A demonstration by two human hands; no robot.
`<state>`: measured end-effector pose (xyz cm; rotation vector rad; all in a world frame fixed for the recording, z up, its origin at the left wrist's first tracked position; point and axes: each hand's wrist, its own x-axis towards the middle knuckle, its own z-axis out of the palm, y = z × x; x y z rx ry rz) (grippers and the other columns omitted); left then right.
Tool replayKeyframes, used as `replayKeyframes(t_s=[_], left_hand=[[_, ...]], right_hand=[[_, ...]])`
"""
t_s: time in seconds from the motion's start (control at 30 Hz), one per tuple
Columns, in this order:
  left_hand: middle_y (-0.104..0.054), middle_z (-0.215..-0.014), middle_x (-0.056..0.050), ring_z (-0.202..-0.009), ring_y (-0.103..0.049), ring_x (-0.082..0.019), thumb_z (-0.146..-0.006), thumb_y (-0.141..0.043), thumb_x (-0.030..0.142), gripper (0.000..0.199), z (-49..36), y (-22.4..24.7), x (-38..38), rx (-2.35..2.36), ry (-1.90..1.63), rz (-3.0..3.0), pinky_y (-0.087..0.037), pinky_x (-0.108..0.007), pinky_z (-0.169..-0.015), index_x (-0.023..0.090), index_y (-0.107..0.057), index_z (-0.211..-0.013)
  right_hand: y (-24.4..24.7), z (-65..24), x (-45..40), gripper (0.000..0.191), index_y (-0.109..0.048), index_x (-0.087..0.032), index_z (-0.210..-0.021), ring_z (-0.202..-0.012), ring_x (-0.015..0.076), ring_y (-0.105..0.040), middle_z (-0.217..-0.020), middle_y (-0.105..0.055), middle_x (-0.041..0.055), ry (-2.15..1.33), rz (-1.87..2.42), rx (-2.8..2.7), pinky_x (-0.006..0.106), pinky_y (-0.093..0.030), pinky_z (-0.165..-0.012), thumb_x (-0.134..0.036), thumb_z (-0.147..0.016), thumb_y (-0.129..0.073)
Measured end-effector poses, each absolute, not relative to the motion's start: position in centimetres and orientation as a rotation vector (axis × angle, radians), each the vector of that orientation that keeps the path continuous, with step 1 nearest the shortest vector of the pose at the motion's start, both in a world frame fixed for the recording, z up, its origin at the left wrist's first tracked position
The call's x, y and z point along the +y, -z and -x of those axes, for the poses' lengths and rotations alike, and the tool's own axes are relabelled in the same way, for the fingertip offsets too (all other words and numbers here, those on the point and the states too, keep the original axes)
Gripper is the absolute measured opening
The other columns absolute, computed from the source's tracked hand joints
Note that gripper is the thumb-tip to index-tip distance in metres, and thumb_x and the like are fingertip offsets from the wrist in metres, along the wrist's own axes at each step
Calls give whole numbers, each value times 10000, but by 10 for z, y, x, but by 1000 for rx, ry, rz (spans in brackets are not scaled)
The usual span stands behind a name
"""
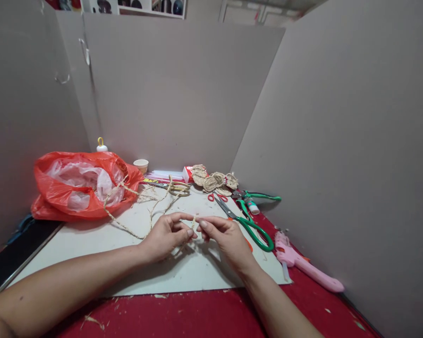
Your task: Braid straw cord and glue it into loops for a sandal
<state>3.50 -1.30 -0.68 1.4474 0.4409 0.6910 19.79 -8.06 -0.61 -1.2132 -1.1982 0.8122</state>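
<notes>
Above the white board (144, 279), my left hand (168, 234) and my right hand (224, 238) meet with their fingertips close together. Both pinch a small pale piece of straw cord (194, 220) between them. A long braided straw cord (127, 229) loops across the board from the red plastic bag (61, 213) to behind my left hand. Green-handled scissors (255, 234) lie just right of my right hand, with open blades.
Woven straw pieces (215, 180), a paper cup (141, 165) and gold-handled scissors (178, 188) sit at the back. Green-handled pliers (262, 195) and a pink glue gun (308, 267) lie right. A dark flat device (19, 249) is at left. Grey panels (169, 94) enclose the table.
</notes>
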Motion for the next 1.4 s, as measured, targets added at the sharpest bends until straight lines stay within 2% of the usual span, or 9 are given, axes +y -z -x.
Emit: replayKeyframes(t_s=[0.23,0.47,0.7,0.83,0.97,1.07,1.17,1.27,1.4], left_hand=[[-659,-726,-49,-599,-578,-126,-666,-760,370,513,-37,10,-14,449,-660,-1418,-439,-263,-599,143,-622,-1105],[-650,-712,-28,-575,-576,-115,-664,-759,368,521,-37,15,-13,452,-658,-1399,-446,-255,-593,142,-619,-1113],[-658,-640,-28,-540,-521,-85,-650,-761,348,348,-37,8,-13,460,-727,-1357,-398,-221,-558,110,-684,-893],[-655,-598,-23,-479,-490,-80,-638,-758,310,317,-37,5,-11,554,-713,-1336,-375,-219,-509,114,-678,-874],[-678,-632,-33,-462,-470,-69,-677,-713,278,257,-37,3,-4,663,-722,-1301,-325,-196,-462,126,-665,-878],[-683,-650,-35,-485,-463,-63,-694,-699,263,237,-36,3,1,702,-735,-1269,-293,-184,-450,125,-659,-882],[-690,-699,-52,-554,-519,-83,-695,-702,262,255,-35,3,5,690,-740,-1233,-333,-183,-465,120,-649,-901],[-683,-732,-60,-630,-581,-113,-691,-704,247,256,-34,3,7,656,-729,-1197,-385,-191,-482,120,-635,-901],[-664,-709,-51,-644,-608,-128,-686,-700,214,206,-33,3,7,615,-733,-1153,-408,-189,-462,129,-605,-847]], right_hand=[[8,-198,-80,305,-696,-148,-736,-524,110,-503,-619,-637,25,-778,1278,-1202,235,-423,-517,-452,-743,-673],[7,-195,-80,289,-671,-154,-722,-496,103,-479,-565,-596,2,-750,1315,-1249,221,-399,-487,-441,-747,-645],[5,-189,-83,285,-662,-160,-678,-504,108,-487,-596,-633,17,-716,1379,-1360,219,-385,-489,-427,-763,-611],[8,-194,-81,333,-660,-162,-695,-522,133,-515,-608,-633,31,-566,1489,-1366,238,-396,-498,-476,-758,-571],[7,-221,-80,392,-661,-161,-801,-646,190,-594,-714,-673,70,-307,1727,-1305,277,-445,-587,-507,-782,-476],[6,-251,-84,337,-671,-168,-885,-811,244,-620,-879,-696,109,-113,2026,-1251,327,-442,-709,-419,-773,-477],[6,-271,-90,273,-685,-185,-846,-833,308,-625,-860,-698,126,-77,2348,-1271,370,-426,-691,-386,-708,-561],[8,-274,-93,204,-679,-198,-802,-837,323,-636,-858,-696,122,-93,2565,-1348,371,-426,-676,-341,-693,-582],[10,-269,-92,320,-646,-163,-1005,-1024,342,-588,-1105,-636,180,-12,2725,-1411,390,-428,-771,-292,-730,-545]])
